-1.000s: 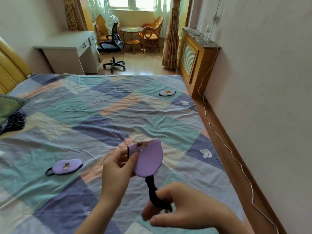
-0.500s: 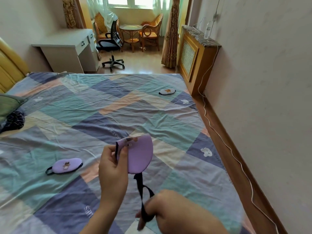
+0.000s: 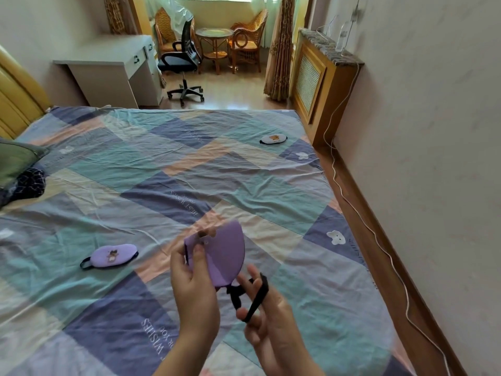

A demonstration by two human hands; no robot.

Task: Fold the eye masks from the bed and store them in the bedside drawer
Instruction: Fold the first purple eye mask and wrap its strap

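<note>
A purple eye mask [image 3: 225,253], folded in half, is pinched upright in my left hand [image 3: 193,289] above the bed. Its black strap [image 3: 250,297] hangs from the lower end and loops around the fingers of my right hand [image 3: 271,324]. A second purple eye mask [image 3: 112,255] lies flat on the patchwork bedspread [image 3: 189,172] to the left. A white eye mask [image 3: 273,139] rests near the far right corner of the bed. No bedside drawer is in view.
A green pillow [image 3: 13,161] and dark cloth [image 3: 27,183] lie at the bed's left edge. A white cable [image 3: 360,218] runs along the wooden floor by the right wall. Beyond the bed stand a white desk [image 3: 113,63], an office chair [image 3: 181,61] and a radiator cabinet [image 3: 322,80].
My right hand has risen from the frame's bottom and spread its fingers inside the strap loop. The folded mask stays in my left hand, which shifted a little left and back.
</note>
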